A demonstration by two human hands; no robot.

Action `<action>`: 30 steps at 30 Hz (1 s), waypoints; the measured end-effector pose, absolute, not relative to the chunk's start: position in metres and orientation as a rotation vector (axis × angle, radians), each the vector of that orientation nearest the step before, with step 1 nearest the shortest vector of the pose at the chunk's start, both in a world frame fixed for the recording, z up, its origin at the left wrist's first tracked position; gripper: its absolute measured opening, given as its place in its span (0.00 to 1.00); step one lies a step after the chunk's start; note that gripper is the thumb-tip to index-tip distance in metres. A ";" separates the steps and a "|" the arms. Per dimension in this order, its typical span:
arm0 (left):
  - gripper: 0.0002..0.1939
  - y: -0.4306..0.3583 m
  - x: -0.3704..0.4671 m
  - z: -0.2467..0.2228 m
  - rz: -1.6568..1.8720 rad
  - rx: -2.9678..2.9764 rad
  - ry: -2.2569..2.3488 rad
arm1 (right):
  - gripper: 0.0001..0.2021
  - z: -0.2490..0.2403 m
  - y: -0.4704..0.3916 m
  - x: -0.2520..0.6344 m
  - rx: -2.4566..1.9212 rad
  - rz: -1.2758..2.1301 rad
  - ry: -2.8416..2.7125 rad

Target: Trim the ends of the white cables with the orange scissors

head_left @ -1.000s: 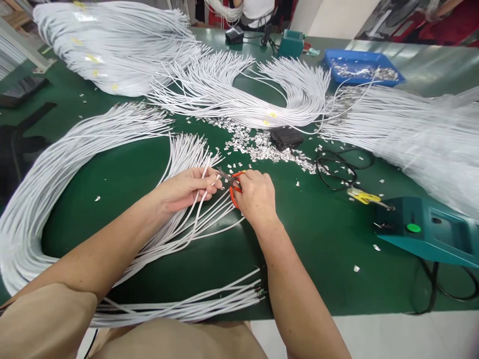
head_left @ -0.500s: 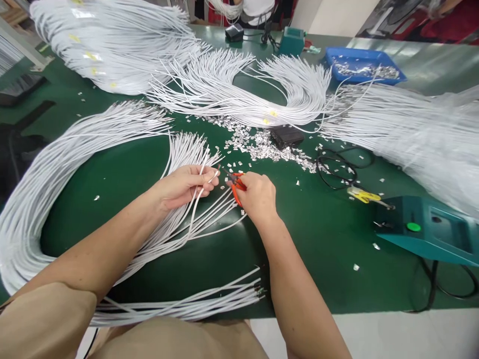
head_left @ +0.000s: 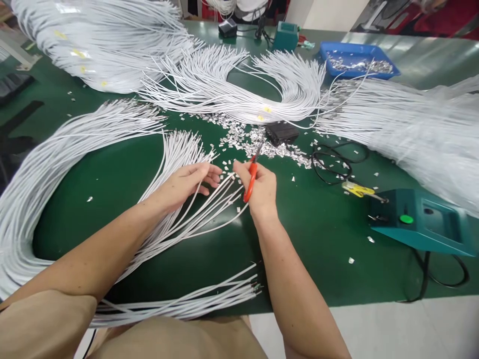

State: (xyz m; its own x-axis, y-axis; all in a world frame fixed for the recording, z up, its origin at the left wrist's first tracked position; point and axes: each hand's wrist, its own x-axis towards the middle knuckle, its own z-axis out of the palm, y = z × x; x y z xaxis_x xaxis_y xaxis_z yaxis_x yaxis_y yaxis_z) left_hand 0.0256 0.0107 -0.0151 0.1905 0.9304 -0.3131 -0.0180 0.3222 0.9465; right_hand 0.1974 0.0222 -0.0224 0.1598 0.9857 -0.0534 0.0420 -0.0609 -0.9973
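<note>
My left hand (head_left: pixel 196 183) hovers over a bundle of white cables (head_left: pixel 179 154), its fingers loosely spread and apart, with nothing visibly gripped. To its right, my right hand (head_left: pixel 262 187) is closed around orange-handled cutters (head_left: pixel 252 180), whose dark jaws point up and away from me. The thumb and fingertips of that hand also meet the tip of a white cable (head_left: pixel 220 192); whether they pinch it is hard to see. A few loose cable ends fan out below both hands. Near my body lies another group of white cables (head_left: pixel 209 299) with stripped-looking ends.
Small silvery scraps (head_left: pixel 258 142) lie scattered beyond my hands around a black block (head_left: pixel 281 133). A teal machine (head_left: pixel 422 219) with a green button stands at right, yellow-handled pliers (head_left: pixel 357 189) beside it. Larger cable bundles (head_left: pixel 101 45) and a blue tray (head_left: pixel 359 47) sit farther back.
My left hand has loosened its pinch on a cable and its fingers have spread. In my right hand the cutters have swung from pointing left to pointing upward, as the hand reached a cable end.
</note>
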 end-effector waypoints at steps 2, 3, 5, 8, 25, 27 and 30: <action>0.19 0.010 0.026 -0.015 0.846 1.042 1.179 | 0.12 -0.021 0.023 0.200 -1.392 0.927 -1.076; 0.18 0.009 0.026 -0.015 0.828 1.057 1.176 | 0.12 -0.020 0.023 0.201 -1.388 0.878 -1.086; 0.17 0.008 0.027 -0.015 0.820 1.070 1.158 | 0.12 -0.020 0.024 0.201 -1.360 0.920 -1.142; 0.16 0.008 0.029 -0.016 0.873 1.095 1.122 | 0.12 -0.023 0.025 0.200 -1.344 1.112 -1.289; 0.09 0.011 0.027 -0.020 0.998 1.415 1.252 | 0.13 -0.023 0.024 0.206 -1.651 0.683 -2.167; 0.09 0.011 0.027 -0.021 0.996 1.440 1.269 | 0.12 -0.022 0.025 0.207 -1.652 0.633 -2.213; 0.09 0.012 0.026 -0.022 0.985 1.449 1.289 | 0.11 -0.021 0.025 0.208 -1.667 0.566 -2.269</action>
